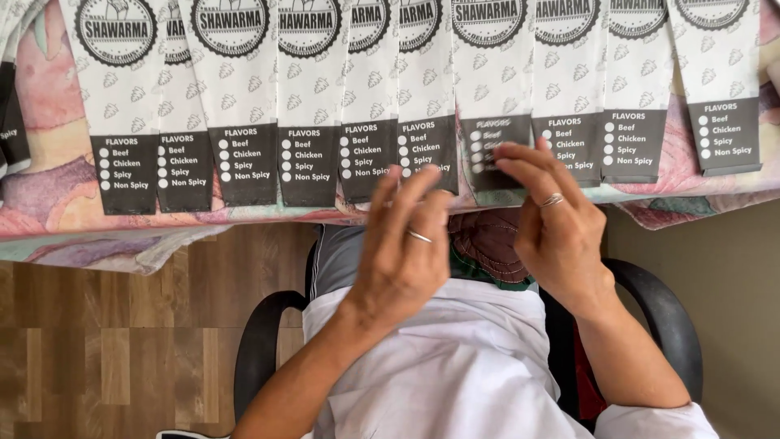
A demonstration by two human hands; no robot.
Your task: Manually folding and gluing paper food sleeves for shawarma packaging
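— Why are the paper sleeves (313,97) overlapped in a row along the table edge (97,232)?

— Likely so each dark end shows. The right hand (552,219) pinches one sleeve (496,134); the left hand (406,244) hovers just beside it, fingers loosely spread — though blurred.

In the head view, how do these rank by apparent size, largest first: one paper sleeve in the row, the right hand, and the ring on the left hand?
1. The paper sleeve, though the picture's top edge cuts it off.
2. The right hand. It is nearer the camera, so its rank against the sleeve is unsure.
3. The ring on the left hand, clearly smallest.
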